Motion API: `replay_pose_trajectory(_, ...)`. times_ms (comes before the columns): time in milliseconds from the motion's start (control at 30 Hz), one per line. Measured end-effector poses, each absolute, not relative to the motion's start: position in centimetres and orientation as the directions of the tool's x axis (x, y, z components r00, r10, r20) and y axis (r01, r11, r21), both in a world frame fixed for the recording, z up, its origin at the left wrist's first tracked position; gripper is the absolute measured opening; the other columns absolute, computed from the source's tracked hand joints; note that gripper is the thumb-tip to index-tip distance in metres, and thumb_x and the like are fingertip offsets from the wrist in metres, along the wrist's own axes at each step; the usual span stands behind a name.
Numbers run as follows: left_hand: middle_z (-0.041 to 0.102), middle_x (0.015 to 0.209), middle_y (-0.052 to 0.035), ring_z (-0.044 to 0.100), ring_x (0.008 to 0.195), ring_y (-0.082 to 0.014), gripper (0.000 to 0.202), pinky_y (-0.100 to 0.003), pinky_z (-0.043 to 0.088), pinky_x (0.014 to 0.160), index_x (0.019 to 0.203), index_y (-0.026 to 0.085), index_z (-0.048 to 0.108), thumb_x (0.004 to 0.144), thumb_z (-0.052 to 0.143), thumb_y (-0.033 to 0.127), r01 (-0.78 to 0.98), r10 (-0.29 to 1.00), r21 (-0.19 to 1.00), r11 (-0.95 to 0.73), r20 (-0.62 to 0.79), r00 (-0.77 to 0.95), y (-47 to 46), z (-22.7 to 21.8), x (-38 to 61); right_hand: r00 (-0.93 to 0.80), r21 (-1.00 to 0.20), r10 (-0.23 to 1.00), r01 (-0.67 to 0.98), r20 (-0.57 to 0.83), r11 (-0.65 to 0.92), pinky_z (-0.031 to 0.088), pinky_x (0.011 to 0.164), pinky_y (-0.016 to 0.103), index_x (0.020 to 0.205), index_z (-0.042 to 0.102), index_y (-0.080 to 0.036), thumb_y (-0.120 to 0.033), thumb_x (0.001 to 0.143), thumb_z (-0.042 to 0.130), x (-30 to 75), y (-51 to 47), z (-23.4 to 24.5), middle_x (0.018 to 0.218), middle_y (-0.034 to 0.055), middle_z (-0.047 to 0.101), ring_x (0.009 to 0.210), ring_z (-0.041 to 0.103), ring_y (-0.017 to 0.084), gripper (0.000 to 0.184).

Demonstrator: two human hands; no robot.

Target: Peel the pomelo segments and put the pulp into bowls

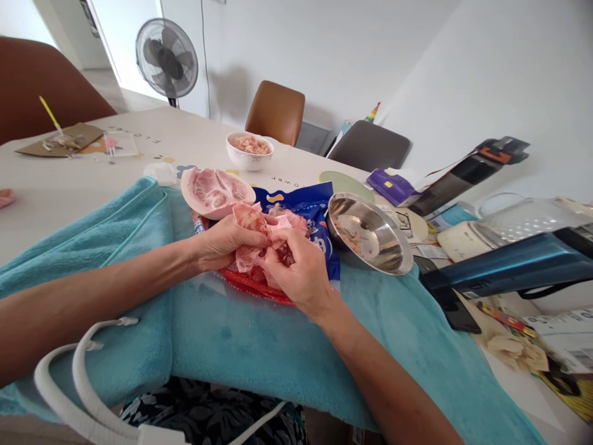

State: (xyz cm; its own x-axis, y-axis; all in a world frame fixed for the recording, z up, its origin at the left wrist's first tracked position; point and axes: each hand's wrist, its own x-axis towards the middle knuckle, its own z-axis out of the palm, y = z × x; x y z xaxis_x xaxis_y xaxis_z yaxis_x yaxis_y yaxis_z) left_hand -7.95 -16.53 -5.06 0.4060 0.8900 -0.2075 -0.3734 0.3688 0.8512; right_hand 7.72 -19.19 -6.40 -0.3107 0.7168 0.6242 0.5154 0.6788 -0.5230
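Both my hands grip a piece of pink pomelo flesh (252, 225) over a red plate (250, 285). My left hand (222, 242) holds the piece from the left, fingers curled round it. My right hand (299, 269) pinches its right side, fingers closed on the pulp and membrane. A halved pomelo (214, 191) lies just behind, cut face up. A blue plastic bag (310, 213) lies under the fruit. To the right sits a steel bowl (370, 235) with a few bits of pulp inside.
A teal towel (241, 346) covers the near table edge. A white bowl (249, 150) of peeled pulp stands farther back. Clutter, a dark blue bottle (514, 269) and papers fill the right side. Chairs and a fan (167, 59) stand beyond the table.
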Motion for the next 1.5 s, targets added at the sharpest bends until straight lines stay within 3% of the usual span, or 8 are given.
replay_pose_trajectory(133,0.067,0.071,-0.0017,0.066,0.064,-0.0144,0.043,-0.026,0.055,0.064,0.095,0.012,0.063,0.055,0.074,0.001,-0.349,0.88,0.849,0.396,-0.241,0.41,-16.7,-4.8,-8.0,-0.236,-0.717,0.839,0.439,0.49,0.542,0.046,0.055,0.023,0.074,0.052,-0.022,-0.014,0.074,0.051,7.6,-19.3,-5.9,0.065,-0.0039,0.059,0.056,0.055,0.01,0.007)
replay_pose_trajectory(267,0.067,0.069,-0.0014,0.064,0.061,-0.0134,0.039,-0.025,0.054,0.06,0.092,0.012,0.064,0.055,0.074,0.001,-0.364,0.877,0.849,0.383,-0.211,0.431,-16.8,-4.6,-8.1,-0.262,-0.968,0.946,0.112,0.189,0.225,0.043,0.041,0.021,0.073,0.049,-0.023,-0.017,0.073,0.053,7.6,-19.5,-5.6,0.049,-0.0093,0.054,0.037,0.051,0.009,0.007)
replay_pose_trajectory(467,0.067,0.066,-0.0008,0.064,0.058,-0.012,0.03,-0.023,0.054,0.059,0.082,0.012,0.064,0.055,0.074,0.001,-0.401,0.863,0.831,0.386,-0.172,0.475,-16.6,-4.9,-8.2,-0.266,-0.972,0.964,-0.228,0.012,-0.051,0.048,0.038,0.023,0.075,0.052,-0.021,-0.021,0.072,0.058,7.3,-19.2,-6.1,0.057,-0.0067,0.062,0.036,0.054,0.009,0.006)
replay_pose_trajectory(600,0.068,0.067,-0.001,0.065,0.06,-0.0123,0.028,-0.023,0.054,0.061,0.08,0.012,0.064,0.056,0.074,0.001,-0.394,0.886,0.839,0.375,-0.199,0.419,-16.6,-4.7,-8.0,-0.163,-0.988,0.975,0.015,0.149,0.154,0.045,0.043,0.023,0.074,0.051,-0.022,-0.021,0.072,0.056,7.2,-19.3,-6.1,0.054,-0.0073,0.056,0.041,0.051,0.009,0.005)
replay_pose_trajectory(800,0.07,0.073,-0.0024,0.067,0.065,-0.014,0.03,-0.023,0.054,0.063,0.082,0.014,0.063,0.057,0.075,0.001,-0.385,0.901,0.849,0.361,-0.211,0.38,-17.4,-4.2,-7.6,-0.135,-0.712,0.877,0.533,0.462,0.457,0.041,0.055,0.025,0.067,0.049,-0.022,-0.016,0.069,0.053,7.4,-19.7,-5.2,0.061,-0.0045,0.056,0.054,0.048,0.01,0.008)
replay_pose_trajectory(933,0.068,0.07,-0.0011,0.065,0.062,-0.0126,0.031,-0.022,0.053,0.061,0.083,0.014,0.062,0.058,0.073,0.0,-0.383,0.908,0.85,0.363,-0.23,0.35,-17.3,-4.0,-7.8,-0.127,-0.788,0.9,0.442,0.416,0.427,0.041,0.051,0.024,0.067,0.049,-0.023,-0.015,0.068,0.055,8.3,-19.4,-5.1,0.058,-0.0057,0.056,0.05,0.049,0.009,0.009)
replay_pose_trajectory(1167,0.069,0.073,-0.0005,0.066,0.062,-0.0119,0.039,-0.023,0.056,0.064,0.097,0.016,0.064,0.062,0.071,0.0,-0.438,0.91,0.814,0.381,-0.248,0.332,-16.0,-3.9,-9.2,-0.047,-0.972,0.972,-0.061,0.23,0.227,0.042,0.035,0.021,0.075,0.052,-0.022,-0.019,0.077,0.06,11.0,-19.1,-4.1,0.056,-0.0068,0.059,0.039,0.051,0.009,0.009)
replay_pose_trajectory(1500,0.073,0.081,-0.008,0.067,0.07,-0.0159,0.025,-0.027,0.057,0.072,0.085,0.012,0.069,0.061,0.063,0.008,-0.461,0.81,0.701,0.543,-0.293,0.509,-16.5,-4.5,-9.0,0.071,-0.949,0.948,-0.045,0.309,0.313,0.057,0.048,0.026,0.087,0.067,-0.02,-0.024,0.079,0.067,13.2,-19.0,-2.8,0.078,-0.0002,0.067,0.059,0.062,0.011,0.009)
